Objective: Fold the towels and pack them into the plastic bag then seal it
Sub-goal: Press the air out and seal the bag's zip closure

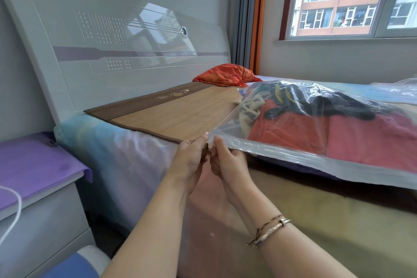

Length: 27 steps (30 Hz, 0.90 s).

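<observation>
A large clear plastic bag (291, 156) lies on the bed at the right, its open strip hanging over the bed's near edge. Inside it are folded towels: red ones (338, 140) at the front, dark and yellowish ones (293, 99) behind. My left hand (191, 158) and my right hand (225, 160) meet at the bag's left corner. Both pinch the seal strip there, thumbs and fingertips pressed together on the plastic.
A bamboo mat (171, 115) covers the bed by the white headboard (126, 47). An orange-red pillow (225, 78) lies at the far end. A nightstand with a purple top (33, 165) stands at the left. Another clear plastic sheet (404, 86) shows at far right.
</observation>
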Available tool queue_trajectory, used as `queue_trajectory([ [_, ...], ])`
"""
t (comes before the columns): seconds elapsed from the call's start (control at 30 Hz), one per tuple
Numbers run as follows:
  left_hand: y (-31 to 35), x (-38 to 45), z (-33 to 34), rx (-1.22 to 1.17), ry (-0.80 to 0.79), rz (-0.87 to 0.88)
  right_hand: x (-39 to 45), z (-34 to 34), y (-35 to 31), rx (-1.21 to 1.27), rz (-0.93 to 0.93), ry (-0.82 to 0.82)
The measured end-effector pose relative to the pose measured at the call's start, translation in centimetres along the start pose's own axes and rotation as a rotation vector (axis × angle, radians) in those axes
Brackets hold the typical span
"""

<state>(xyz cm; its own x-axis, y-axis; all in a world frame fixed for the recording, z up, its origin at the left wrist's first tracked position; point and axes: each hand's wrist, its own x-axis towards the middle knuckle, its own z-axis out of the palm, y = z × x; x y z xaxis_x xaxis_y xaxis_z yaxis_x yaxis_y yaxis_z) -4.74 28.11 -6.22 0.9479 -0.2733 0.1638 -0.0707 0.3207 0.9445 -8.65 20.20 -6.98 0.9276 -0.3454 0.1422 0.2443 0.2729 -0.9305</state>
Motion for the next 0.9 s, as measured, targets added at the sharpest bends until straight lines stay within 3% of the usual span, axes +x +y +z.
queue_trajectory([
  [0.2,0.3,1.4,0.0,-0.16,0.249,-0.1,0.0,-5.4,-2.0,0.105,-0.015,0.164],
  [0.37,-0.1,1.0,1.9,-0.249,0.374,-0.153,-1.5,-10.0,-3.8,0.067,0.04,0.147],
  [0.43,-0.1,0.0,3.7,-0.221,0.352,-0.204,-2.0,-10.9,-4.1,0.038,0.087,0.127],
  [0.5,-0.5,-1.2,6.6,-0.022,0.246,-0.249,-2.1,-11.3,-4.5,0.013,0.127,0.105],
  [0.6,-1.7,-3.1,11.5,0.136,0.076,-0.19,-2.0,-11.5,-4.8,-0.033,0.169,0.083],
  [0.9,-2.7,-1.4,12.6,-0.039,0.145,-0.217,-2.7,-15.7,-6.8,0.176,0.164,0.212],
])
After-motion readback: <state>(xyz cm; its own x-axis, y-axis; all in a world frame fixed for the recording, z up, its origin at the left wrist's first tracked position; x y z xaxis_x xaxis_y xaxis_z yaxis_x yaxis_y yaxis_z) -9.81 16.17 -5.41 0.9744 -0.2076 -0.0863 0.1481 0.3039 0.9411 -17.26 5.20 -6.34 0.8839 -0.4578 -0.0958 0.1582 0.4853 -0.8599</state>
